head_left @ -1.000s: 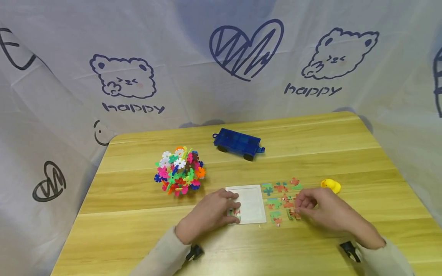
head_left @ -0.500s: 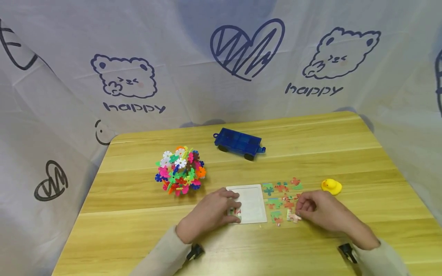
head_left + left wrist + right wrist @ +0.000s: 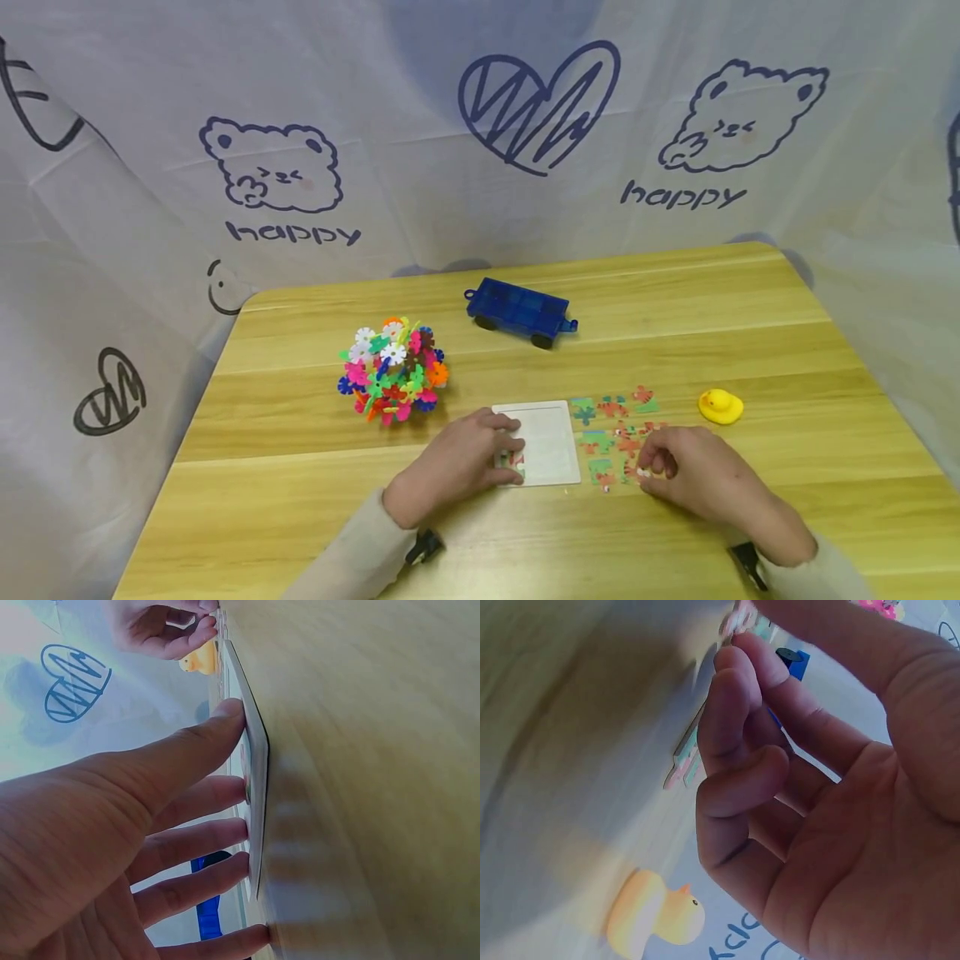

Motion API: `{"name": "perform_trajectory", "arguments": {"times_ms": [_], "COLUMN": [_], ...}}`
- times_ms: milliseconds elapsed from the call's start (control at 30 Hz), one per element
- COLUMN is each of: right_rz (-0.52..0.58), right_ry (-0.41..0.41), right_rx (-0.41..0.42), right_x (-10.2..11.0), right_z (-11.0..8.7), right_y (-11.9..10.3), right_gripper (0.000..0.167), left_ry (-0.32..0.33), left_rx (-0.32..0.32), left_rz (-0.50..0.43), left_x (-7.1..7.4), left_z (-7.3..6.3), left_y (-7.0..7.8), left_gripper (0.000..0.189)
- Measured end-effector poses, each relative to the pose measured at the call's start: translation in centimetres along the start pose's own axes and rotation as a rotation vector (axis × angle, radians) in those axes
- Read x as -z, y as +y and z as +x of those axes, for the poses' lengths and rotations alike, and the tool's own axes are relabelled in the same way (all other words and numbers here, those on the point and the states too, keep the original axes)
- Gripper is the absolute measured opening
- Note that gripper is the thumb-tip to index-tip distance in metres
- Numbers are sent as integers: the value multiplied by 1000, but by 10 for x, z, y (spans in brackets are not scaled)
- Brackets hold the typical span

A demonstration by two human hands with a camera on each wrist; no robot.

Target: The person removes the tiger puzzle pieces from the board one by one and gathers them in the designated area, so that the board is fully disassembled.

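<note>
My left hand (image 3: 453,467) rests on the left side of a white square puzzle tray (image 3: 546,446), thumb and fingers spread over its rim. One puzzle piece (image 3: 517,463) lies in the tray's lower left, partly covered by those fingers. To the tray's right, several loose puzzle pieces (image 3: 597,442) lie in rough rows on the table. My right hand (image 3: 701,471) pinches a red-and-white puzzle piece (image 3: 639,473) at the right end of the nearest row. In the right wrist view, that piece (image 3: 737,619) shows at the thumb and index tips; the other fingers are curled.
A yellow rubber duck (image 3: 721,406) sits beyond my right hand. Behind the tray stands a blue toy wagon (image 3: 519,310). A ball of colourful flower-shaped discs (image 3: 392,371) is at the left. A printed white curtain (image 3: 405,150) hangs behind the wooden table (image 3: 315,517).
The piece at my right fingertips was tilted up earlier and now lies flatter beside the others. My right hand shifted slightly towards me. My left hand has stayed on the tray.
</note>
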State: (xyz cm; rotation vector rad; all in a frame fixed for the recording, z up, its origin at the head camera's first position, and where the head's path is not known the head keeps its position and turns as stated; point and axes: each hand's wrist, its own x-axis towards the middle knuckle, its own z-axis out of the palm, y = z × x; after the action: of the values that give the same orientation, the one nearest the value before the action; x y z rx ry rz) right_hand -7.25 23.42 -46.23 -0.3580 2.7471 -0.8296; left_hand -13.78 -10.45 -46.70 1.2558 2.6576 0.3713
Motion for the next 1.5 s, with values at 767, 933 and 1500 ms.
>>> {"name": "perform_trajectory", "arguments": {"times_ms": [767,933,1500], "right_rz": [3,-13,122], "right_ry": [9,3,20], "right_rx": [-27,-53,40], "right_x": [0,0,-6], "right_z": [-4,-3,8], "right_y": [5,3,-30], "right_gripper": [24,20,21], "left_ry": [41,40,-5], "left_rx": [-21,-19,34], "left_rz": [-26,-33,-75], "left_x": [-9,-10,2], "left_z": [-1,0,-2], "left_y": [-8,-9,-2], "left_gripper": [46,46,51]}}
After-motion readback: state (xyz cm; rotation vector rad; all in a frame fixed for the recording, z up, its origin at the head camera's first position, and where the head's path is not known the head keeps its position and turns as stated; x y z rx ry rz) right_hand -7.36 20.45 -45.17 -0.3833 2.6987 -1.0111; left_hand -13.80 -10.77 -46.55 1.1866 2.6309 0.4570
